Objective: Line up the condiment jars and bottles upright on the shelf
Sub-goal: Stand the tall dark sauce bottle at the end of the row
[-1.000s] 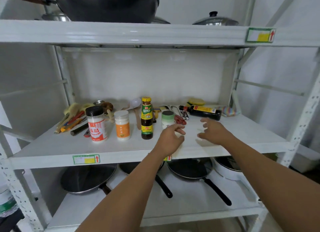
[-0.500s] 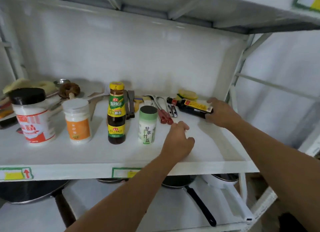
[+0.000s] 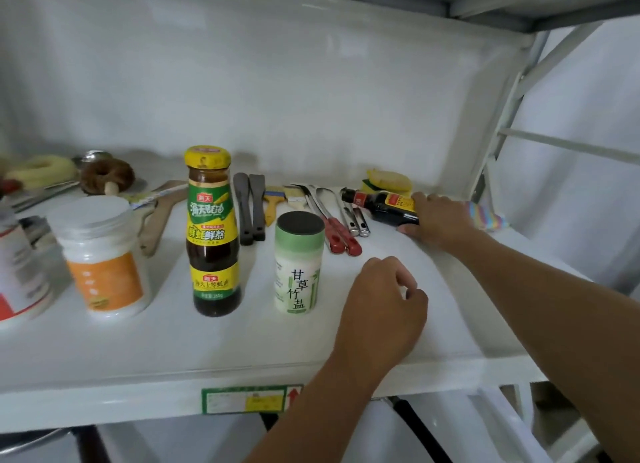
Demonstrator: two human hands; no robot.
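Observation:
On the white shelf [image 3: 138,352] stand, in a row from the left, a red-and-white tub [image 3: 17,268], a white jar with an orange label [image 3: 104,255], a dark oyster sauce bottle with a yellow cap [image 3: 212,230] and a green-lidded salt shaker [image 3: 299,262]. A small dark soy sauce bottle [image 3: 379,204] lies on its side at the back right. My right hand [image 3: 438,220] is wrapped around its base end. My left hand [image 3: 381,307] rests on the shelf just right of the salt shaker, fingers loosely curled, holding nothing.
Along the back lie dark tongs [image 3: 250,208], a brush [image 3: 277,199], red-handled utensils [image 3: 337,230], a yellow sponge [image 3: 388,180], a round scrubber [image 3: 107,177] and a wooden spatula [image 3: 159,217]. A striped cloth [image 3: 488,217] sits far right. A pan handle [image 3: 419,431] shows below.
The view has moved closer to the shelf. My right hand reached to the back right and closed around the lying soy sauce bottle. My left hand stays beside the salt shaker.

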